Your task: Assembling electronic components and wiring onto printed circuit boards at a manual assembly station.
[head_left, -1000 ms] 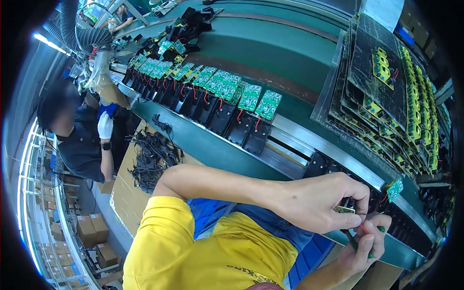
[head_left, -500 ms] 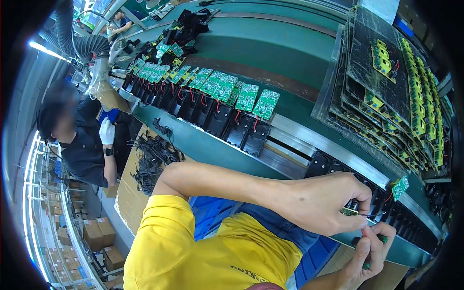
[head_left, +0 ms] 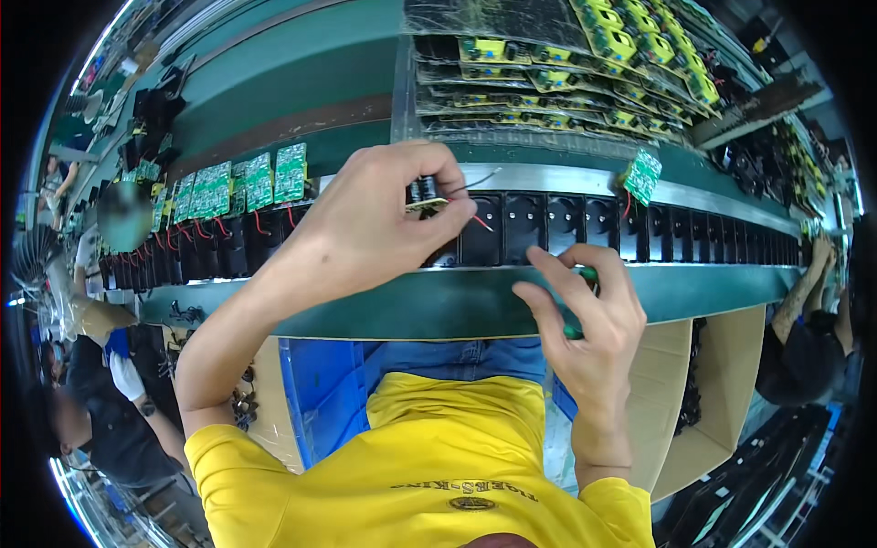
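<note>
My left hand [head_left: 384, 210] pinches a small circuit board [head_left: 426, 205] with dark cylindrical parts, held over a row of black plastic housings [head_left: 523, 230]. A black wire [head_left: 481, 179] and a red wire [head_left: 483, 222] stick out from the board past my fingertips. To its right, my right hand [head_left: 589, 320] has its thumb and index finger spread apart. A green-handled tool [head_left: 574, 331] is tucked in its curled fingers; most of it is hidden. Beyond this hand, a green circuit board [head_left: 643, 176] on a red wire leans up from the housing row.
Behind the row stand stacked black sheets [head_left: 498, 27] bearing yellow-and-black boards. More green boards [head_left: 290, 172] rest on housings at left. Cardboard boxes [head_left: 658, 402] and a blue bin [head_left: 315, 393] sit below the bench edge [head_left: 411, 306]. Co-workers [head_left: 119, 438] are at both sides.
My hands have drawn apart; earlier the right one met the red wire beside the left. The board stays in my left hand. The view has turned toward the right part of the bench.
</note>
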A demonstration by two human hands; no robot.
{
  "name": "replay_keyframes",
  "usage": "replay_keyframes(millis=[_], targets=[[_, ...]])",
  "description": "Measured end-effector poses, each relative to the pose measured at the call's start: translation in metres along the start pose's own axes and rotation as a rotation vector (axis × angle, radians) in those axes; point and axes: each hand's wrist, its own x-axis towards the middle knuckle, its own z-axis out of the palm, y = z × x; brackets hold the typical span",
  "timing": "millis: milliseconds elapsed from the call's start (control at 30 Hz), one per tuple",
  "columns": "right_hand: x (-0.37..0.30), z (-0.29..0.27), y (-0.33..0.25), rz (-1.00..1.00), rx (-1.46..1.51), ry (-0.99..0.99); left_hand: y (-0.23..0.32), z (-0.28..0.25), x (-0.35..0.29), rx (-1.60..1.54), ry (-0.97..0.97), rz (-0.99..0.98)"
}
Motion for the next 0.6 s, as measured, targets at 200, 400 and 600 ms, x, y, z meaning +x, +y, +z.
replay_keyframes(millis=[200,400,600], targets=[[0.007,0.018,-0.009,-0.088,-0.095,0.022,-0.003,-0.003,0.002,0.209,0.021,-0.026],[0.015,0.042,-0.021,-0.182,-0.133,-0.008,-0.015,-0.015,-0.004,0.155,0.02,-0.105],[0.013,0.056,-0.019,-0.202,-0.174,-0.015,-0.032,-0.01,-0.009,0.137,0.061,-0.036]])
